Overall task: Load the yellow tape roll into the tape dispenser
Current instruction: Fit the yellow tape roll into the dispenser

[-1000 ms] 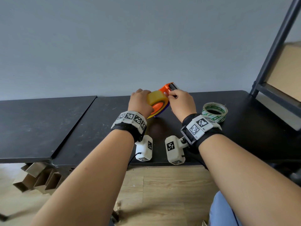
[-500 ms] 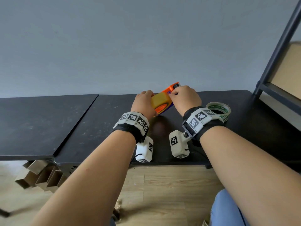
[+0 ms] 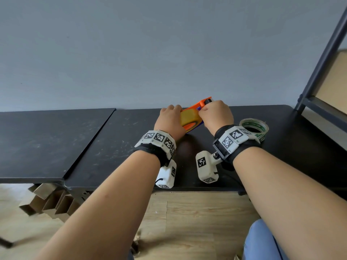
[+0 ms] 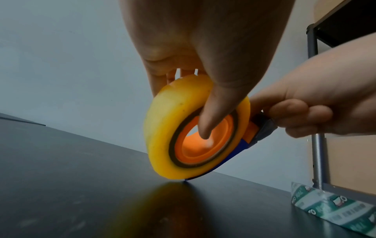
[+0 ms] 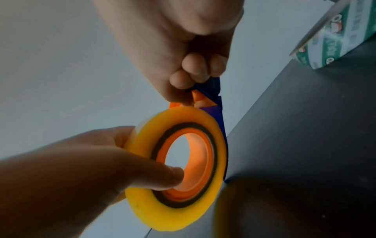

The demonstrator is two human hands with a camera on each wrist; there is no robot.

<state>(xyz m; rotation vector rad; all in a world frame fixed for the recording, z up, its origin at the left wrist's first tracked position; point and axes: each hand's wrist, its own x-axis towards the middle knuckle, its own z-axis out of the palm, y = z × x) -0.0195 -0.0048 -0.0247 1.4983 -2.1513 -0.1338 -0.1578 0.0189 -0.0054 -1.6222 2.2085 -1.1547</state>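
Two hands working at once: left hand [image 4: 205, 53] gripping the yellow tape roll [image 4: 173, 128], fingers curling over its rim and thumb pressing into the orange hub inside the core; right hand [image 4: 317, 103] pinching the front end of the tape dispenser [image 5: 213, 99], fingers curled tight around the blue and orange nose. Sitting already over the hub, roll tilting up off the counter [image 3: 112, 147], with the dispenser's lower blue edge touching the dark surface beneath it. Judging the roll as light and stiff across its width, smooth and probably a little slippery on the outer wrap, sticky only where a free end peels; not fragile, though the edges could dent under a hard squeeze. Taking hold best across the two flat faces or with a thumb through the core, as now, leaving the outer band free to turn. Judging the dispenser as rigid light plastic, best held at the nose or frame, keeping clear of any cutter, which is not showing plainly here. Counting: one yellow roll, one dispenser, one green-printed tape roll [image 3: 255, 128] lying flat just beside the right wrist, two wrist cameras, two counter tops butting together, one shelf frame [image 3: 319, 68] at the right.
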